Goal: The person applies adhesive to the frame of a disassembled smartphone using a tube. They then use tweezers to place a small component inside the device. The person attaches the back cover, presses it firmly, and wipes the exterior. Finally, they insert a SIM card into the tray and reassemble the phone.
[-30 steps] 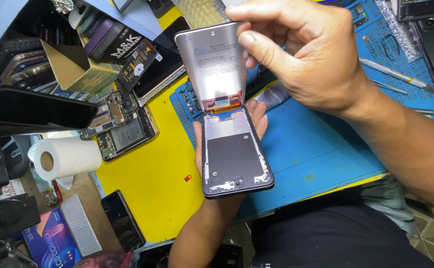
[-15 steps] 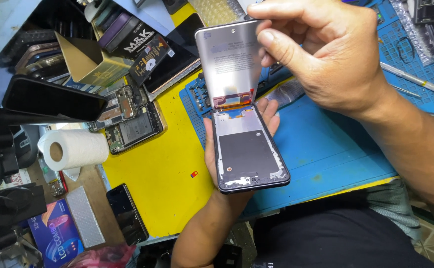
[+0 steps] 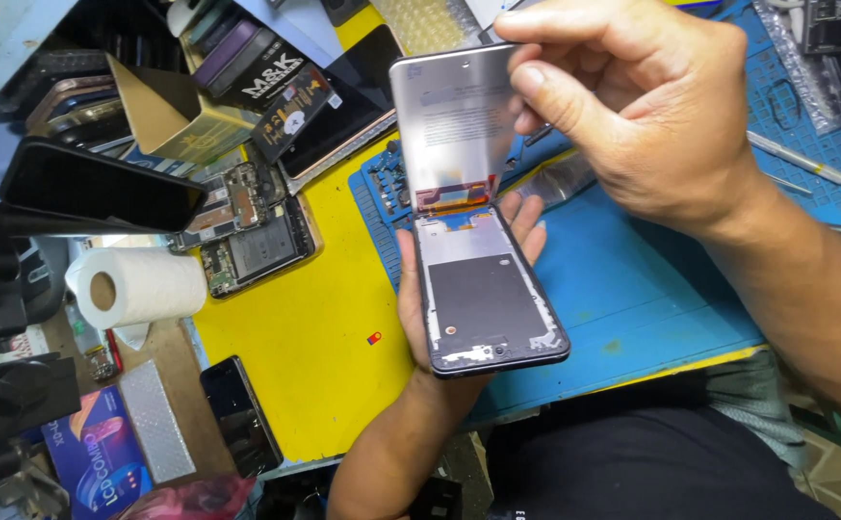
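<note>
Grey frame: the phone frame point(image 3: 486, 294) lies face-up in the left hand, its inside open to view, with a dark panel in its lower half and a paler plate above.
Left hand: the left hand point(image 3: 418, 318) cups the frame from beneath, palm up; fingers point(image 3: 530, 220) curl up past the frame's far edge, thumb along the near edge. It is part closed around the frame.
Screen: the screen point(image 3: 454, 116) stands tilted up from the frame's top end, its silvery back toward the camera, joined to the frame by an orange-brown flex strip point(image 3: 451, 197).
Right hand: the right hand point(image 3: 646, 116) pinches the screen's upper right edge between thumb and forefinger, the other fingers folded behind.
Place: frame and screen are held above the blue mat point(image 3: 632, 289), at its left edge, just beside the yellow surface point(image 3: 314, 327).
Mat: a metal pry tool point(image 3: 791, 159) lies on its right part, well apart from the hands.
Left of the hands: an opened phone point(image 3: 257, 241) with its board showing lies on the yellow surface; a paper roll point(image 3: 141, 286) lies beyond it; a dark phone point(image 3: 240, 414) lies near the surface's front edge.
Far left: a black phone point(image 3: 103, 188) is propped above the clutter, and a brown box point(image 3: 165, 111) stands open behind it.
</note>
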